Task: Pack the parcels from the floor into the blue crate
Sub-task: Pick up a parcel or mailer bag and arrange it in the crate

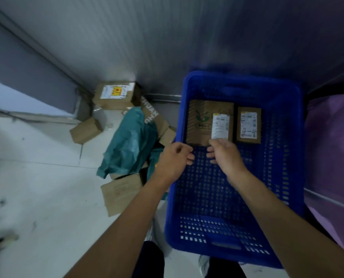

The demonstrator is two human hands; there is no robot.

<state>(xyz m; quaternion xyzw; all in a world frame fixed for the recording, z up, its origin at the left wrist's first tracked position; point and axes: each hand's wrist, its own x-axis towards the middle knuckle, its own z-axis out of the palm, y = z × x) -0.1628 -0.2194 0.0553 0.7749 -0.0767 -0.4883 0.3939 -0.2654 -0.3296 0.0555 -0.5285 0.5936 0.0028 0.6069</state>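
While over crate (295,137), left hand (175,158), right hand (226,155) half-curled.

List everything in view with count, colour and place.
crate: one, blue, floor, right of centre
big box: one, brown, green logo, crate's far end
small box: one, brown, right of big box
corner box: one, brown, yellow label, wall corner
plain box: one, brown, near corner box
bags: seemingly two, teal, left of crate
other parcels: at least three, brown, around bags
cover: one, purple, right of crate
left grip: fingers curled, above crate's left wall
right grip: fingers curled, at big box's near edge
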